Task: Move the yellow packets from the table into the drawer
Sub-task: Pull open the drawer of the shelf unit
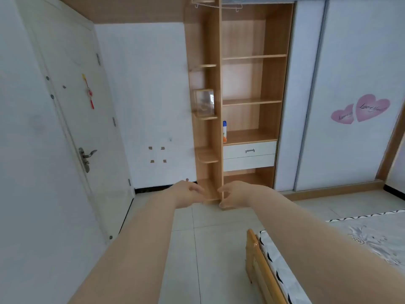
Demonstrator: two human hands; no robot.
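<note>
Two white drawers sit closed in the wooden wardrobe ahead; the upper drawer (249,149) has a small metal handle, the lower drawer (248,162) shows none. No yellow packets and no table are in view. My left hand (188,194) and my right hand (234,194) are stretched out in front of me at about floor-corner height of the wardrobe, fingers loosely curled and facing each other, a small gap between them. Neither hand holds anything. Both are well short of the drawers.
The open wardrobe (254,84) has bare shelves, with a white and orange bottle (224,131) on the shelf above the drawers. A white door (83,132) stands on the left. A bed with a wooden frame (260,266) fills the lower right. Tiled floor lies between.
</note>
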